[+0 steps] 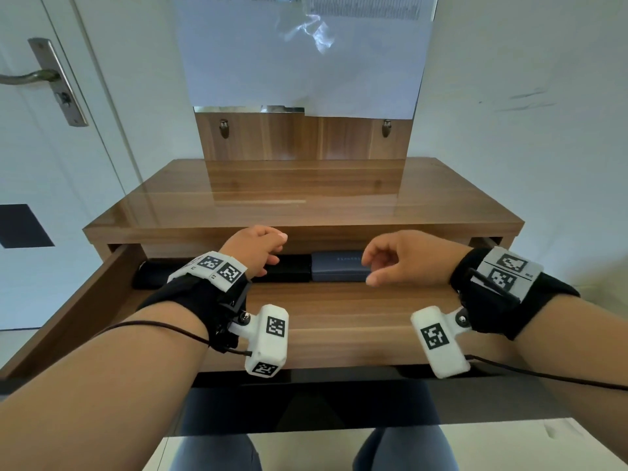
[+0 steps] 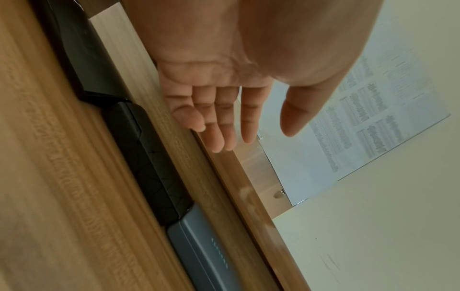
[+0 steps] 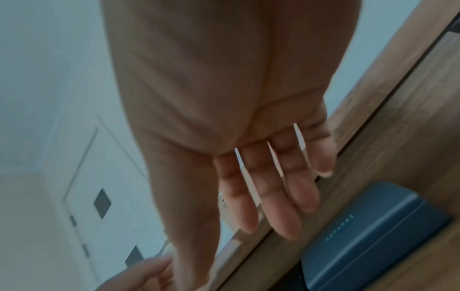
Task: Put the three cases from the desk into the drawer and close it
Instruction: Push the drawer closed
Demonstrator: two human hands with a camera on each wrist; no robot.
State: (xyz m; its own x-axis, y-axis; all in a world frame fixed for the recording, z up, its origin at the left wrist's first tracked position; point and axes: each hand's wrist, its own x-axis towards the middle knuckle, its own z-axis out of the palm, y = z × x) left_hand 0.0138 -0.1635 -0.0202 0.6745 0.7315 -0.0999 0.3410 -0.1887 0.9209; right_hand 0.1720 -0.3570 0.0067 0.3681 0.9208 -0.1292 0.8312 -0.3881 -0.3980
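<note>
The wooden drawer [image 1: 339, 321] stands pulled out under the desk top [image 1: 299, 195]. Three cases lie in a row at its back: a black case [image 1: 151, 275] on the left, a second black case [image 1: 292, 270] in the middle, and a blue-grey case [image 1: 339, 270] on the right. The left wrist view shows the same row: black case [image 2: 82, 53], patterned black case [image 2: 151, 157], blue-grey case [image 2: 206, 254]. The blue-grey case [image 3: 368, 236] also shows in the right wrist view. My left hand [image 1: 261, 249] and right hand [image 1: 390, 258] hover above the cases, fingers relaxed, holding nothing.
A mirror covered with paper [image 1: 306, 56] stands at the back of the desk on a wooden panel. A white door with a metal handle [image 1: 51, 79] is at the left. White walls flank the desk. My knees [image 1: 306, 447] are below the drawer front.
</note>
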